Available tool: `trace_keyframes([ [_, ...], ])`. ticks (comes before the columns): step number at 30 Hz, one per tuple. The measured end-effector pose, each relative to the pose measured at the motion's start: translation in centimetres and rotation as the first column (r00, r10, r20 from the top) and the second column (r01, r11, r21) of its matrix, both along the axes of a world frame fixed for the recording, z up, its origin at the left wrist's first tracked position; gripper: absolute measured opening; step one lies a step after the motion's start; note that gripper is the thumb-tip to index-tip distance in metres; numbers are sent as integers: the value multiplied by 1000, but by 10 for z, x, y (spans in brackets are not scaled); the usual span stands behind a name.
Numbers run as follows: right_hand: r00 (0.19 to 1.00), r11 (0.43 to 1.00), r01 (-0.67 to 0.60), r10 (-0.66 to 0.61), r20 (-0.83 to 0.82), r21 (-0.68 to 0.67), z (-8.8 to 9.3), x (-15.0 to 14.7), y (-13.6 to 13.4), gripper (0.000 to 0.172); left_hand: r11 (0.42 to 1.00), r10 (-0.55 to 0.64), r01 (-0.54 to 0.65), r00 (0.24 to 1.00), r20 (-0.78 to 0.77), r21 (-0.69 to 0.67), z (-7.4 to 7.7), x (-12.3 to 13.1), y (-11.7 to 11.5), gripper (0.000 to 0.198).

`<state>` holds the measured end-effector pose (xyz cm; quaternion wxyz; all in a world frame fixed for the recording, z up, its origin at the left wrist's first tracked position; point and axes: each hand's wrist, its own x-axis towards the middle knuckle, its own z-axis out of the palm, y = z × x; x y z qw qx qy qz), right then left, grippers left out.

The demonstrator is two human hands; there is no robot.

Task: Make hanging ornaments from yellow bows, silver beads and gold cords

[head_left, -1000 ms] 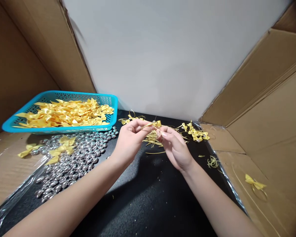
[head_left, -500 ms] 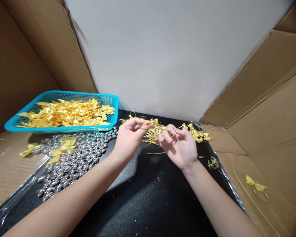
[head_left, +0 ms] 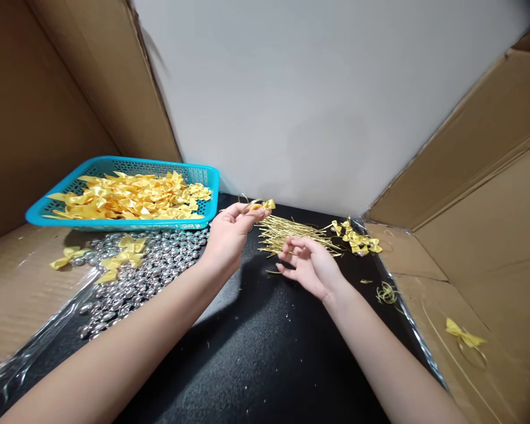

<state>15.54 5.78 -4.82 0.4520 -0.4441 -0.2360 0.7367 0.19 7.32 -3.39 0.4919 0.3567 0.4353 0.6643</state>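
Note:
Between the thumb and fingers of my left hand is a small yellow ribbon bow with a gold cord on it; part of it is hidden by the fingers. My right hand holds nothing, its fingers apart and slightly curled. Just behind the right hand lies a pile of cut gold cords on the black mat. One loose cord lies by the right fingertips. Many silver beads spread over the mat beneath and left of my left forearm.
A blue basket full of yellow bows stands at the back left. Several bows lie on the beads, and more bows sit at the back right. Cord scraps and a looped bow lie to the right. Cardboard walls flank the mat.
My right hand has come away from the left, moving down with its fingers opening. My left hand has moved slightly left and up, still holding the bow. The view has shifted a little.

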Motion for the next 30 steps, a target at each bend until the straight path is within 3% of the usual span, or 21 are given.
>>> trace_keyframes([
  [2,993,992,111,-113,34,55,1,4,2,8,998,-54,55,998,-35,31,0,1,-3,16],
  [5,967,940,198,-233,101,279,6,9,4,17,980,-188,194,977,-103,54,0,4,-9,16],
  [7,958,884,137,-233,166,446,10,13,4,21,954,-292,299,946,-144,31,2,5,-13,15],
  [9,960,847,38,-178,215,530,14,16,4,20,928,-366,372,915,-171,7,4,6,-17,13],
  [15,971,814,-157,24,238,560,20,23,4,12,885,-457,466,864,-210,-9,7,6,-22,13],
  [22,973,837,-133,7,232,531,26,24,2,17,852,-520,517,822,-231,-79,11,6,-22,10],
  [30,966,806,-176,30,258,566,31,28,1,8,848,-522,526,811,-265,-61,12,6,-24,12],
])
